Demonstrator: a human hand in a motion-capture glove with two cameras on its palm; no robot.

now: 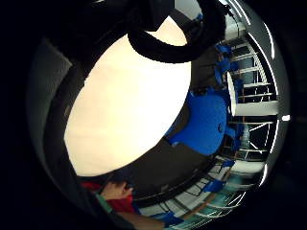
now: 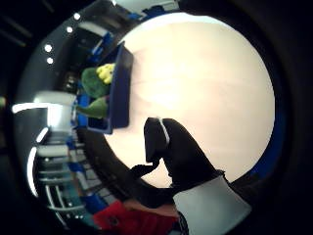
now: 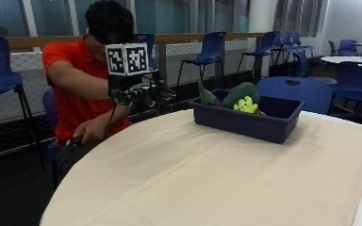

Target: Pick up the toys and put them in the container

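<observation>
Round table (image 3: 187, 183) under a cream cloth, blue chairs (image 3: 206, 52) behind. Gloved right hand (image 3: 144, 94) is raised at the near-left edge, beside the blue container (image 3: 250, 123), fingers loosely curled with nothing in them. Green and yellow plush toys (image 3: 241, 101) sit inside the container. They look soft and light; best pinched around the body, not the trim.
</observation>
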